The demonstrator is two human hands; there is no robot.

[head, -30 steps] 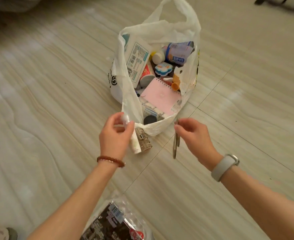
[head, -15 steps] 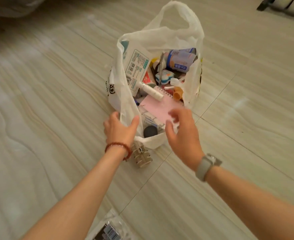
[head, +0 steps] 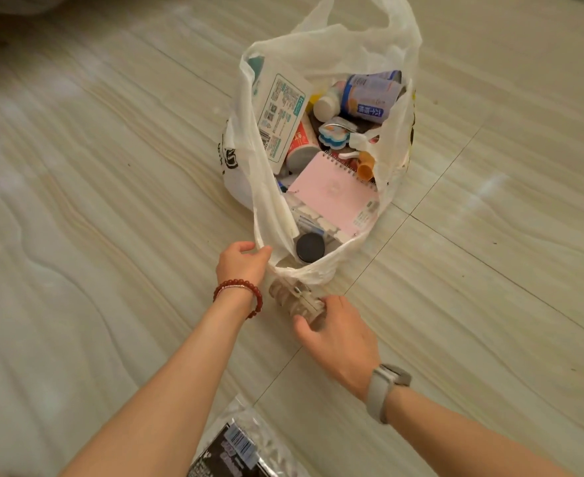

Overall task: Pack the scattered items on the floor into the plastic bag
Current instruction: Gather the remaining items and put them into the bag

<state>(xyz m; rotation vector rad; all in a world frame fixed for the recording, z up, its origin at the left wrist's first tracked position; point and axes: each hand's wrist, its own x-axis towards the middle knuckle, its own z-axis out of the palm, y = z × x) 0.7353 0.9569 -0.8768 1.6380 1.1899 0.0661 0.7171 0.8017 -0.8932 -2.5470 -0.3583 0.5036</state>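
Head view shows the left hand (head: 241,265) pinching the plastic bag (head: 321,46) rim while the right hand (head: 340,333) curls around the hair clip (head: 295,299) beside it on the floor (head: 111,201); best lift it clear over the held-open rim.

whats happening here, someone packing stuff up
Yes. A person is filling a plastic bag on the floor. The left hand holds the bag's near rim open; the right hand closes on a beige hair claw clip lying just outside it. A dark packet waits nearer the person.
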